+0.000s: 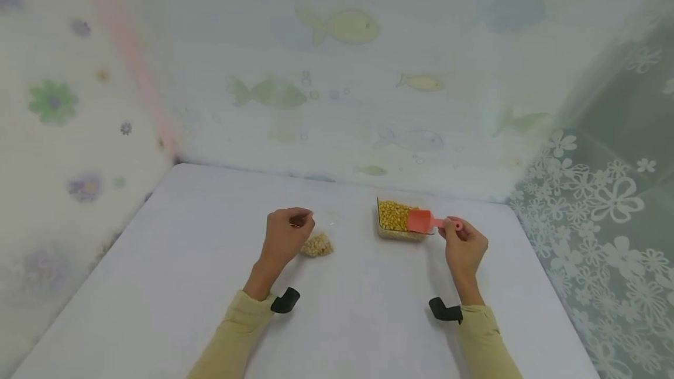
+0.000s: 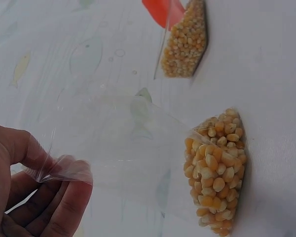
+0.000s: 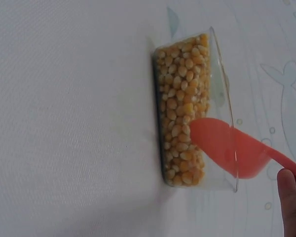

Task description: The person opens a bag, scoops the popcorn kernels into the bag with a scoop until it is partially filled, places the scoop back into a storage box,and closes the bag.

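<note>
My left hand (image 1: 286,233) pinches the top edge of a clear plastic bag (image 2: 123,133) between thumb and fingers. Corn kernels (image 2: 217,173) fill the bottom of that bag, which rests on the table. To the right stands a clear rectangular container (image 3: 219,64) holding yellow corn kernels (image 1: 394,215). My right hand (image 1: 466,244) grips the handle of a red scoop (image 1: 419,221). The scoop's head reaches over the container's rim, its tip down at the kernels; in the right wrist view only a fingertip of this hand shows.
A white table (image 1: 347,309) lies under everything. Behind it hangs a pale curtain with fish prints (image 1: 353,27); a flower-patterned sheet (image 1: 621,256) borders the right side. Black wrist mounts (image 1: 286,300) sit at both cuffs.
</note>
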A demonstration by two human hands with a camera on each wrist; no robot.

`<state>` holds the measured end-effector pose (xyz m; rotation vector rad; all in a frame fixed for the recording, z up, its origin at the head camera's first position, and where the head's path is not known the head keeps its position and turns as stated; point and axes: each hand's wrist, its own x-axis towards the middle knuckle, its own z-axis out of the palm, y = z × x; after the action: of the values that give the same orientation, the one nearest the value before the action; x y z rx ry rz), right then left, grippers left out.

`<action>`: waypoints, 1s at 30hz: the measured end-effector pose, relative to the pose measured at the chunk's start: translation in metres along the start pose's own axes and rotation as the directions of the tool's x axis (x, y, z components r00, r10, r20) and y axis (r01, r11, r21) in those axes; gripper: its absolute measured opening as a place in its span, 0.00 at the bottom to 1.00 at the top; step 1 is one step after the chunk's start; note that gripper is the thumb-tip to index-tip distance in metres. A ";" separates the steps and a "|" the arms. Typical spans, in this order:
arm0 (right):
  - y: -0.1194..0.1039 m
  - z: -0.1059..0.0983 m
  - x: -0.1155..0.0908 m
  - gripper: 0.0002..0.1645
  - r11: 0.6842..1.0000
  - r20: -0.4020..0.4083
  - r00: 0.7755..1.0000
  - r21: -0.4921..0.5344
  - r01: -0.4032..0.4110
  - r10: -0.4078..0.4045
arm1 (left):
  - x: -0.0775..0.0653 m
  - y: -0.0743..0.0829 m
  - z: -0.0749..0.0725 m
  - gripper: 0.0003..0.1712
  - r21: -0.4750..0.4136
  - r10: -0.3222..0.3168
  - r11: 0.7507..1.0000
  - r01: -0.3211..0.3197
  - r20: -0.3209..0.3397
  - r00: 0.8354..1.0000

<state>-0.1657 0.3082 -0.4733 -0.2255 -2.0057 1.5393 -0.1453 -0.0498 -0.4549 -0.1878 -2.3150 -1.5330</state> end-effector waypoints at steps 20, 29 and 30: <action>-0.010 0.008 -0.009 0.12 1.000 0.062 0.998 -0.017 -0.012 0.013 | -0.003 -0.002 0.001 0.07 -0.016 -0.032 0.999 0.032 -0.004 0.999; 0.005 0.007 0.006 0.19 0.936 0.026 0.942 0.103 -0.336 0.335 | 0.008 0.000 -0.003 0.07 -0.018 0.006 1.000 -0.006 -0.005 1.000; 0.005 0.007 0.007 0.20 0.924 0.029 0.931 0.111 -0.365 0.364 | 0.009 0.000 -0.003 0.07 -0.018 0.007 1.000 -0.007 -0.002 1.000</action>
<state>-0.1765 0.3077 -0.4768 -0.5751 -1.9499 1.8781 -0.1533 -0.0537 -0.4501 -0.1991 -2.2969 -1.5504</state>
